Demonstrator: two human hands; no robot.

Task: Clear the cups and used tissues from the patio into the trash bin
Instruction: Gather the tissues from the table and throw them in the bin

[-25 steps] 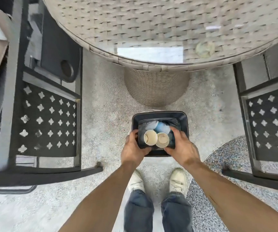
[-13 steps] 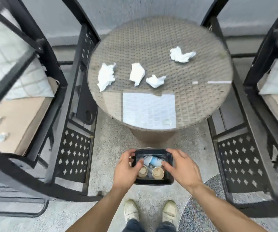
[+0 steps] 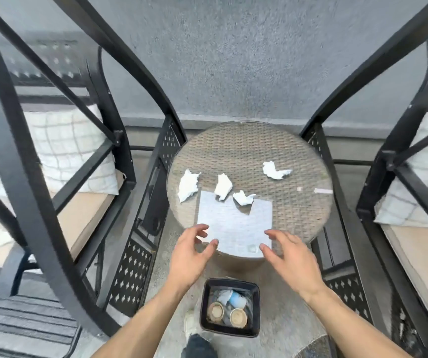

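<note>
Black metal chairs stand to either side: the left chair [image 3: 52, 156] with a tan seat cushion and a checked pillow [image 3: 73, 148], the right chair [image 3: 398, 161] with the same, both cut off by the picture's edges. Between them sits the round wicker table [image 3: 308, 202] under a glass top, which throws back a pale square reflection [image 3: 236, 223] (nothing can be read in it). Something white and blurred lies on the left chair's seat; I cannot tell what it is.

Both arms reach forward over the near edge of the table. The left hand [image 3: 189, 257] is spread wide with its fingers curled loosely, holding nothing and touching nothing. The right hand [image 3: 290, 259] is likewise empty, fingers splayed and apart from the tabletop.

On the floor below and between the forearms stands the black trash bin [image 3: 205, 306], well apart from either hand. Inside it lie two brown-rimmed paper cups [image 3: 238, 317] mouth up, side by side, with a blue-and-white cup [image 3: 237, 299] on its side behind them; any print is too small to read.

Four crumpled tissues rest on the table: the left tissue [image 3: 188, 186], the middle tissue [image 3: 223, 186], the small tissue [image 3: 243, 197] just beside it, and the far right tissue [image 3: 276, 170].
</note>
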